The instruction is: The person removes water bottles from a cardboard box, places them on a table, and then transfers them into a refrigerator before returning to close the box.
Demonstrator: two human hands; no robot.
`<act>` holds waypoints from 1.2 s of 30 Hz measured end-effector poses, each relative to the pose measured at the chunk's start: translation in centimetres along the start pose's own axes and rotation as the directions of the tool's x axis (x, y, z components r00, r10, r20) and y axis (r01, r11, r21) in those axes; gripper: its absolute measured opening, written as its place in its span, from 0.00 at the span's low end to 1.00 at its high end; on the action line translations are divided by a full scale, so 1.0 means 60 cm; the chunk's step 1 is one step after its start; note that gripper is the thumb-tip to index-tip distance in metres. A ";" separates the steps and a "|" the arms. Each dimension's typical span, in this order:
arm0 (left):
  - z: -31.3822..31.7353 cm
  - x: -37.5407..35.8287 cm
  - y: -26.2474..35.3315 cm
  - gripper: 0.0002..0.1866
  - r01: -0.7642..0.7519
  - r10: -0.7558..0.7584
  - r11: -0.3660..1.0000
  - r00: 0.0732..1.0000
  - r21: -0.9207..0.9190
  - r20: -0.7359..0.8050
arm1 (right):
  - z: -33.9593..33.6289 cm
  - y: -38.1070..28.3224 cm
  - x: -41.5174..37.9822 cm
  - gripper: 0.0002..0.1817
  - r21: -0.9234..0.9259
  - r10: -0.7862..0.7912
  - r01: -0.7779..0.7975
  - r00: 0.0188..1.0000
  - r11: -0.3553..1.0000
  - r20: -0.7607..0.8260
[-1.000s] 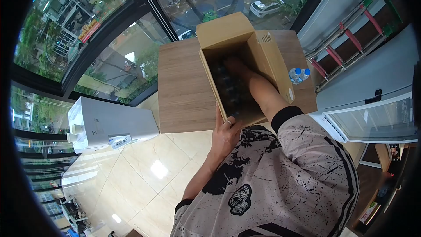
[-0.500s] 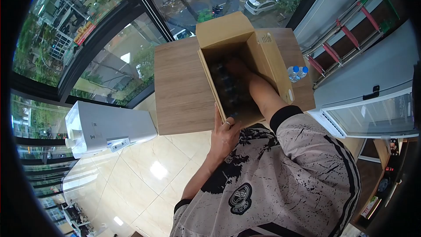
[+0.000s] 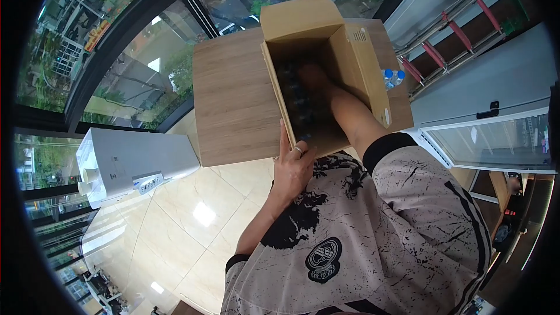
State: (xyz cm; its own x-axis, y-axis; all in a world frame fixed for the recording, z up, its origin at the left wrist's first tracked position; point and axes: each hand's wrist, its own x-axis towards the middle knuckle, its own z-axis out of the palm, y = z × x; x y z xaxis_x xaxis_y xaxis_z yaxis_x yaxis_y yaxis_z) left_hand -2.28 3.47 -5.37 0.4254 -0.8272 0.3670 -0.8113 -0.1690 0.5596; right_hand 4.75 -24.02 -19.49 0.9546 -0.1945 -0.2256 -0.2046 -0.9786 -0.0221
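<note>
An open cardboard box (image 3: 368, 76) stands tilted across the wooden table (image 3: 233, 96), with its flaps up and its opening facing me. My left hand (image 3: 291, 169) grips its near left edge, the index finger lying along the outside of the wall and the other fingers bent over the rim. My right hand (image 3: 312, 74) reaches deep into the box, its fingers lost in the shadow. Beside it, along the left inner wall, is a row of dark bottles (image 3: 301, 108) with blue caps. What the right hand holds, if anything, I cannot tell.
Two clear water bottles with blue caps (image 3: 392, 79) are on the table right of the box. A white appliance (image 3: 137, 163) stands left of the table on the tiled floor. To the right are a folding ladder (image 3: 449, 46) and an open glass door (image 3: 496, 140). Windows line the back.
The view has shifted slightly, so the table and box sit a little higher in it. My left hand stays at the box edge and my right hand stays inside the box.
</note>
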 end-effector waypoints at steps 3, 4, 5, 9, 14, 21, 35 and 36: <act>0.002 0.002 -0.004 0.12 -0.036 0.036 0.999 0.999 0.007 -0.024 | 0.029 0.005 0.012 0.17 0.014 -0.060 0.074 0.891 0.997 -0.450; 0.003 0.001 -0.005 0.12 -0.041 0.041 0.999 0.999 0.008 -0.027 | 0.029 -0.003 0.013 0.19 0.318 0.086 0.055 0.907 0.947 -0.413; 0.002 0.003 -0.003 0.12 -0.043 0.043 0.999 0.999 0.009 -0.028 | 0.018 -0.011 0.012 0.20 0.591 0.210 0.030 0.919 0.806 -0.333; -0.005 0.002 0.004 0.11 -0.002 0.002 1.000 1.000 0.001 0.006 | 0.062 -0.006 0.018 0.22 0.374 0.146 -0.017 0.936 0.927 -0.319; -0.010 0.004 0.002 0.11 0.015 -0.015 1.000 1.000 -0.018 0.019 | 0.117 0.003 0.009 0.21 0.071 0.065 -0.035 0.872 0.997 -0.485; -0.015 0.010 -0.001 0.10 -0.028 0.031 0.999 0.998 -0.046 0.053 | 0.015 0.004 -0.051 0.13 0.173 0.063 -0.064 0.998 0.983 0.009; -0.036 0.081 -0.047 0.09 -0.088 0.089 0.995 0.996 -0.046 0.025 | -0.354 -0.051 -0.210 0.13 0.755 0.213 0.174 0.898 0.632 -0.386; -0.039 0.092 -0.047 0.09 -0.091 0.092 0.994 0.996 -0.059 0.016 | -0.363 -0.041 -0.247 0.11 0.873 0.394 0.196 0.833 0.447 -0.389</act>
State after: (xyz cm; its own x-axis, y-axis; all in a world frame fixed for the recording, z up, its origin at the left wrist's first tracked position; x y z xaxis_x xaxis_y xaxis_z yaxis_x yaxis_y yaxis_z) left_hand 3.33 0.62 -3.18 0.3424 -0.8480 0.4046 -0.8216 -0.0614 0.5667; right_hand -4.17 -20.20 5.11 0.7984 -0.5740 0.1820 -0.0935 -0.4167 -0.9042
